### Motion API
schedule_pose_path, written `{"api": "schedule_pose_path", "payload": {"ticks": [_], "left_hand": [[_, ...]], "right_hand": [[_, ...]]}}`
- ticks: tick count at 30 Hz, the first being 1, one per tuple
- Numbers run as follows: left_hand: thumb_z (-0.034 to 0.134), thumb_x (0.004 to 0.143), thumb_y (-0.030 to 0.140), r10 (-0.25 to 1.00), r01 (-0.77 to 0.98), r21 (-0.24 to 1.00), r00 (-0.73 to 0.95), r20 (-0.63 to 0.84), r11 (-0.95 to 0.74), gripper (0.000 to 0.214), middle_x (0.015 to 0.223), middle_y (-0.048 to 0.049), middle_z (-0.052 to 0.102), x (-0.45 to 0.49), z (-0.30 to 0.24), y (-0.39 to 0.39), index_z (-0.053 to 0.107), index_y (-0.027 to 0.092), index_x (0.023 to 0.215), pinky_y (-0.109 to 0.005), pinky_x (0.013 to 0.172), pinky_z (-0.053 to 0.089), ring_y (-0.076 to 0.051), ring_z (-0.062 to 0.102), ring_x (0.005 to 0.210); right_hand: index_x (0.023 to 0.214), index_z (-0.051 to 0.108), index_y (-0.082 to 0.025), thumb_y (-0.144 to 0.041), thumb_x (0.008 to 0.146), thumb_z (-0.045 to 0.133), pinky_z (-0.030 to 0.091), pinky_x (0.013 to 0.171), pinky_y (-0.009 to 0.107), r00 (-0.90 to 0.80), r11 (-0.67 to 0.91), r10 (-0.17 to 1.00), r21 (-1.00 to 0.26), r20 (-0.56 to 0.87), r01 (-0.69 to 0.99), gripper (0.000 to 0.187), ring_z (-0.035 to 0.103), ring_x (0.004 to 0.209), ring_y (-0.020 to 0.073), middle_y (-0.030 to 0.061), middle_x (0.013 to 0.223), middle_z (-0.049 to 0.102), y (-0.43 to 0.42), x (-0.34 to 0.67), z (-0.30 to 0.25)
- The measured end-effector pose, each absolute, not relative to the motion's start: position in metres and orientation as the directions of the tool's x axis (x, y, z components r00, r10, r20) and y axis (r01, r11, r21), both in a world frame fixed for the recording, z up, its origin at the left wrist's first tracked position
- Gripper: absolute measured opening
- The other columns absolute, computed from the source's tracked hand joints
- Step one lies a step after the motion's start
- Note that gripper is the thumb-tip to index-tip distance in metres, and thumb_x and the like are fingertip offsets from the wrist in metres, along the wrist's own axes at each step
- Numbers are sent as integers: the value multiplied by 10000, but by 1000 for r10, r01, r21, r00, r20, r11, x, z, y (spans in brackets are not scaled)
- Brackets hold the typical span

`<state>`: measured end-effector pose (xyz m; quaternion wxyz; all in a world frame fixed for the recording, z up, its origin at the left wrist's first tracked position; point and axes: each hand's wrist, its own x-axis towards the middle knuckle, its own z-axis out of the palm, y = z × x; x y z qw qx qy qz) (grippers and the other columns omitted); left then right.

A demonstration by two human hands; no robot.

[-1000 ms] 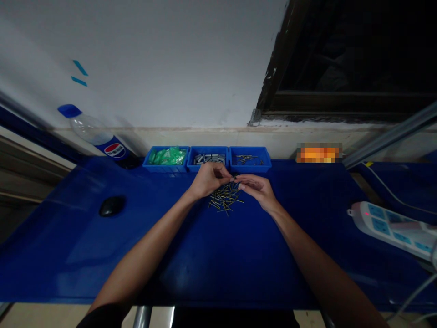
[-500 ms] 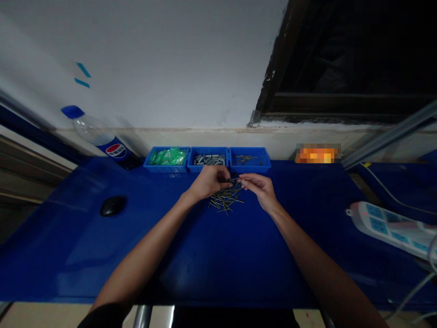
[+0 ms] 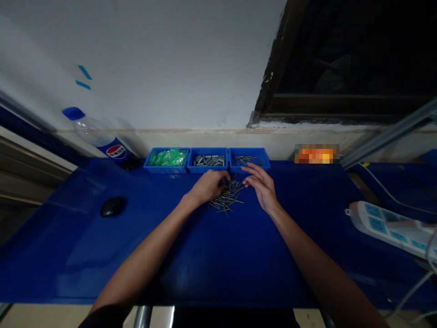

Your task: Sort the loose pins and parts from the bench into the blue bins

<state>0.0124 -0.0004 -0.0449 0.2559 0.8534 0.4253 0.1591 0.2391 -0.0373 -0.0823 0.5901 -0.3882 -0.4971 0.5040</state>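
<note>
A loose pile of thin, brass-coloured metal rods (image 3: 226, 199) lies on the blue table in the head view; their exact kind is too small to tell. My left hand (image 3: 209, 186) reaches over the pile's left and upper side, fingers curled and closed together. Whatever those fingers hold, if anything, is hidden. Just right of the pile is my right hand (image 3: 262, 184), its fingers apart and nothing visible in them. Its fingertips come near the front of the right blue bin (image 3: 267, 165), where a few similar rods lie.
Left of that bin stand a middle bin (image 3: 208, 169) of short grey metal pieces and a left bin (image 3: 167, 170) with green plastic packets. A Pepsi bottle (image 3: 118, 150) and a black mouse (image 3: 112, 207) are on the left. A white power strip (image 3: 389, 225) lies right.
My right hand has moved away from my left hand and its fingers have spread and lifted toward the right bin. My left hand has shifted slightly down and left over the pile.
</note>
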Motion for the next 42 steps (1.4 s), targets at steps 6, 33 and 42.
{"api": "schedule_pose_path", "payload": {"ticks": [6,33,42], "left_hand": [[606,792,39,820,675,531,568,69,-512,427,949,-50,746,15,-45,-3,703,188,1180,-280,717,498,-171,684,802],[632,741,38,865,722,532,501,37,-441,491,1042,-91,716,19,-48,-5,694,172,1209,-312,774,525,-215,683,883],[581,766,-7,849,618,632,512,127,-467,526,957,-49,758,17,-42,-1,680,163,1253,-269,731,519,-160,688,773]], "right_hand": [[1292,697,-274,-283,863,748,533,718,352,-18,179,982,-957,189,-230,433,697,813,192,91,1306,741,-38,238,-80],[1193,735,-245,-295,846,743,505,721,367,-24,149,987,-957,160,-248,351,673,775,195,91,1174,778,-38,238,-78],[1174,743,-238,-284,852,727,494,719,364,-25,151,986,-952,164,-265,325,663,766,193,77,1095,791,-37,238,-81]]}}
